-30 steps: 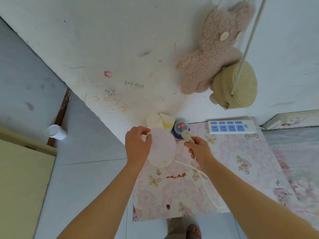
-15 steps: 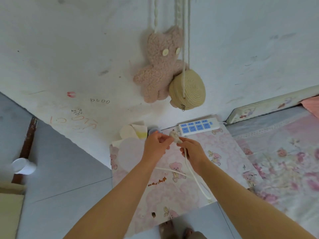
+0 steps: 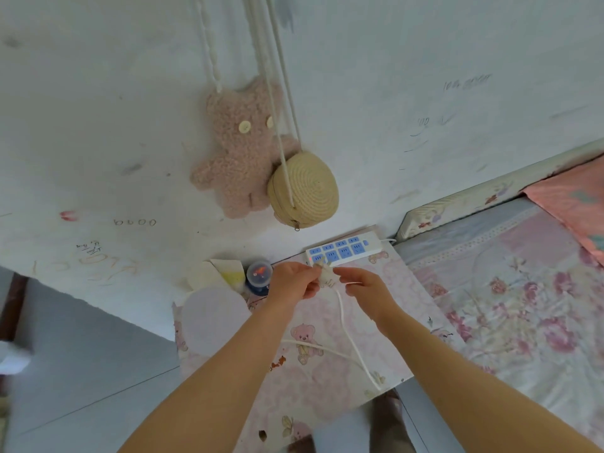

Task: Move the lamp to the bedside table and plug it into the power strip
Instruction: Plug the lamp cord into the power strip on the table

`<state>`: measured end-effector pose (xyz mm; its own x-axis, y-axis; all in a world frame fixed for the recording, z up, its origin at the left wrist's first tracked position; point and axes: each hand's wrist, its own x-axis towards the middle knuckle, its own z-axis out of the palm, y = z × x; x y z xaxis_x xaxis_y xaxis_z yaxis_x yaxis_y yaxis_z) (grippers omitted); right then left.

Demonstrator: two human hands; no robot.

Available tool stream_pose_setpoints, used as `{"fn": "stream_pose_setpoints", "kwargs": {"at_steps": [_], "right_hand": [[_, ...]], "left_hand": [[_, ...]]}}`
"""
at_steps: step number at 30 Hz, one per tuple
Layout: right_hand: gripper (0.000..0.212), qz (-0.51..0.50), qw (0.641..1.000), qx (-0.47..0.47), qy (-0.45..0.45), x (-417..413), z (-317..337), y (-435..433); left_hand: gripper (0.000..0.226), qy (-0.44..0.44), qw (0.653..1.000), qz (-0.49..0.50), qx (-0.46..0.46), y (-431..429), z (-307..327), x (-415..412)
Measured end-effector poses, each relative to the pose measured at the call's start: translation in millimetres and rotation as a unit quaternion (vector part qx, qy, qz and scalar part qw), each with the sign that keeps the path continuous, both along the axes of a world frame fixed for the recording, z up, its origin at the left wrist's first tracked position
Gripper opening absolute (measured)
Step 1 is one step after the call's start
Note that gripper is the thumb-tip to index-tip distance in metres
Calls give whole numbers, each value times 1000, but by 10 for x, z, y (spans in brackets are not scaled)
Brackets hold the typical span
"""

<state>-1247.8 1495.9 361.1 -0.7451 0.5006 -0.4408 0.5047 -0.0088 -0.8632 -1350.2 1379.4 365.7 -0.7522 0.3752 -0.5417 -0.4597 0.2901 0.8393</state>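
The lamp (image 3: 212, 317), a pale round pink-white disc, stands on the left part of the bedside table (image 3: 408, 308), which has a pink bear-print cover. Its white cord (image 3: 346, 325) runs across the table and loops at the front edge. My left hand (image 3: 292, 284) pinches the white plug (image 3: 326, 276) just in front of the power strip (image 3: 346, 250), a white strip with blue sockets at the table's back edge. My right hand (image 3: 364, 287) sits just right of the plug with its fingertips near the cord; whether it grips is unclear.
A small blue jar with a clear lid (image 3: 259, 276) and a cream and yellow item (image 3: 225, 273) stand behind the lamp by the wall. A pink plush bear (image 3: 242, 152) and a woven round bag (image 3: 304, 191) hang above. The bed (image 3: 523, 289) lies at right.
My left hand let go of the lamp, which now stands free at left, and joined the plug. Both hands carried the plug back and right, close to the power strip.
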Motion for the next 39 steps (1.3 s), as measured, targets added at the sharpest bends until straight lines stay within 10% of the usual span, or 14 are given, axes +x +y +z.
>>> {"fn": "stream_pose_setpoints", "kwargs": {"at_steps": [20, 39], "right_hand": [[42, 99, 990, 60, -85, -158, -751, 2063], [55, 266, 933, 217, -105, -768, -1802, 2577]], "left_hand": [[14, -84, 982, 169, 23, 1660, -647, 50], [23, 76, 965, 84, -235, 2252, -1536, -268]]}}
